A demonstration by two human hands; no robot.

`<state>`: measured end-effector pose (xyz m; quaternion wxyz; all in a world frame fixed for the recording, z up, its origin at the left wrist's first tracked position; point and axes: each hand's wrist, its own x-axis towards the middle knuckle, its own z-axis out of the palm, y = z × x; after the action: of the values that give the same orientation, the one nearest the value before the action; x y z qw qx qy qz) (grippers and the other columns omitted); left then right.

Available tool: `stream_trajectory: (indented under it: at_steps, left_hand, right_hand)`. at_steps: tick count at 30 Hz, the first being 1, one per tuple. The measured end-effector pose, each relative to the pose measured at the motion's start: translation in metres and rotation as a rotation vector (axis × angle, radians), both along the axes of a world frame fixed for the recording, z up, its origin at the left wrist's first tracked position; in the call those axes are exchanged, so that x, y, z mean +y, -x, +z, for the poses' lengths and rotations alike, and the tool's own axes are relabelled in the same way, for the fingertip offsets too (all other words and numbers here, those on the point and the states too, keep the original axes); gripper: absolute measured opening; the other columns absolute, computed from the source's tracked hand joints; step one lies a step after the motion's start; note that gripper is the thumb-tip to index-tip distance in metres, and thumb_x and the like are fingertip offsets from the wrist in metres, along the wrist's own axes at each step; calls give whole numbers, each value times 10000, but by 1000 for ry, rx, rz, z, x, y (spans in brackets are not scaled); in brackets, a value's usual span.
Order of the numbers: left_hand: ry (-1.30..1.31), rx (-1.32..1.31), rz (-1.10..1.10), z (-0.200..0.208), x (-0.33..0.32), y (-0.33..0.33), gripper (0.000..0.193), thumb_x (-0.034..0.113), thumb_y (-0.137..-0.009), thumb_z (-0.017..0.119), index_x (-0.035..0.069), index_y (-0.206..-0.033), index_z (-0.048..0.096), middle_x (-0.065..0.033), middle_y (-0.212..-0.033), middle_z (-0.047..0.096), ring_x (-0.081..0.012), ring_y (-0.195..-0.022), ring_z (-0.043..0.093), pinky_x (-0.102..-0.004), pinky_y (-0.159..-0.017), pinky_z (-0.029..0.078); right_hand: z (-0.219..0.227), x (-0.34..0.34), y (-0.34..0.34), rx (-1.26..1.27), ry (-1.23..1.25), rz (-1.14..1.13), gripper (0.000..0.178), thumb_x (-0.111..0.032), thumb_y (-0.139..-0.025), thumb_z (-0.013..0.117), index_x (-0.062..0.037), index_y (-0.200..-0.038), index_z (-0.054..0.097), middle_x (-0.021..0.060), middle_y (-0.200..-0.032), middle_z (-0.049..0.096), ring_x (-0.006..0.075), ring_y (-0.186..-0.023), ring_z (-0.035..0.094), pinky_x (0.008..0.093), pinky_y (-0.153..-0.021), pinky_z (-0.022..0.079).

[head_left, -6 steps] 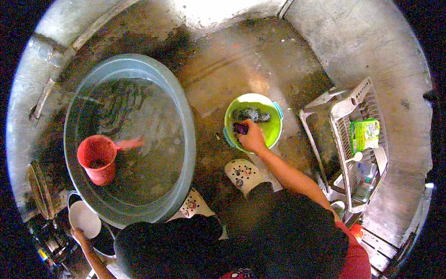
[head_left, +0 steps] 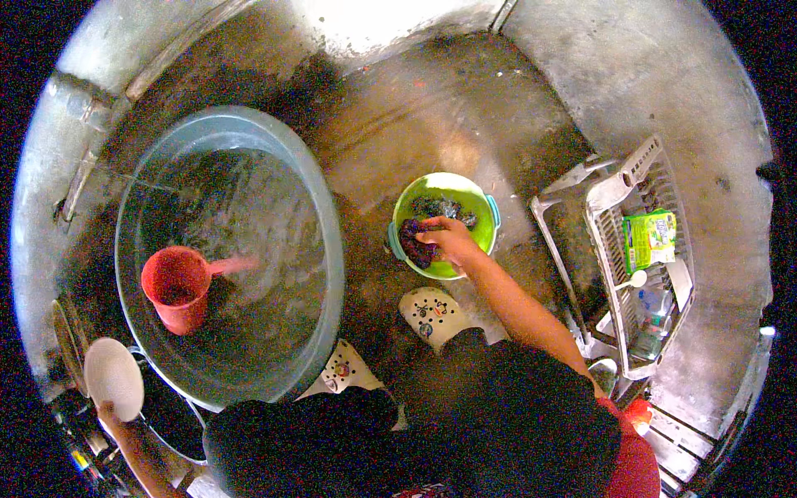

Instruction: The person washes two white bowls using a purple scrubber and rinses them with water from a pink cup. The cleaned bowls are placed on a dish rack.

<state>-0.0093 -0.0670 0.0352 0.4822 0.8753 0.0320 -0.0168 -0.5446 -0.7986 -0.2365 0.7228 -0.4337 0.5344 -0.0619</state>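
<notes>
At the lower left my left hand [head_left: 110, 417] grips the edge of a white bowl [head_left: 114, 378], its pale face tilted up. The bowl is beside a dark-bottomed round pot [head_left: 170, 419]. My right hand [head_left: 455, 242] is closed on a dark purple mesh scrubber [head_left: 412, 246] at the left side of a small green basin [head_left: 483, 242]. Part of the scrubber is hidden by my fingers. Behind that hand, inside the basin, lies a crumpled dark, shiny bundle [head_left: 442, 206], perhaps a bag.
A large grey tub [head_left: 334, 274] of water stands left, a red dipper [head_left: 176, 295] in it. At right, a white dish rack [head_left: 614, 187] carries a green packet [head_left: 650, 239], a white spoon [head_left: 634, 280] and clear containers. My white clogs [head_left: 432, 314] are near the basin.
My left hand has carried the bowl leftward and up, off the pot. The right hand has drawn the purple scrubber toward the basin's left rim, and more of it shows.
</notes>
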Motion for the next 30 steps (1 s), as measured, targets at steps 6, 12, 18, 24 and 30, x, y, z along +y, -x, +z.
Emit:
stream_trajectory:
  at_steps: [6, 12, 18, 24, 30]
  left_hand:
    - [343, 79, -136, 62, -255, 48, 611, 352, -925, 594, -70, -1359, 508, -226, -1200, 659, -370, -969, 703, -467, -849, 589]
    - [257, 184, -456, 29, -516, 146, 642, 492, -979, 601, -4, -1383, 541, -148, -1239, 661, -255, -1068, 662, -391, -937, 520]
    - [74, -152, -754, -4, -695, 210, 501, 439, -1079, 445, 12, -1270, 626, -139, -1126, 689, -219, -1029, 629, -343, -938, 480]
    - [55, -669, -1117, -44, -761, 250, 339, 268, -1040, 534, 49, -1284, 620, -224, -1071, 659, -365, -991, 655, -435, -892, 505]
    - [48, -773, -1193, -60, -759, 259, 337, 224, -1017, 556, 74, -1314, 612, -237, -1063, 634, -404, -977, 633, -473, -874, 509]
  right_hand:
    - [35, -22, 19, -463, -259, -212, 448, -127, -886, 692, -66, -1313, 568, 123, -1210, 676, 299, -1068, 678, 510, -913, 557]
    - [82, -52, 38, -612, -372, -396, 397, -162, -950, 566, -24, -1323, 568, 151, -1263, 663, 301, -1102, 666, 456, -997, 529]
    - [124, -79, 62, -654, -132, -463, 421, -185, -963, 618, -132, -1367, 515, 88, -1288, 643, 267, -1164, 628, 512, -978, 519]
    - [146, -98, 55, -255, 822, -184, 413, 10, -839, 748, -37, -1235, 640, 94, -1192, 659, 195, -1056, 648, 342, -951, 535]
    - [154, -110, -10, -290, 947, -113, 387, 51, -798, 771, -30, -1172, 707, 104, -1151, 708, 173, -1059, 669, 315, -942, 546]
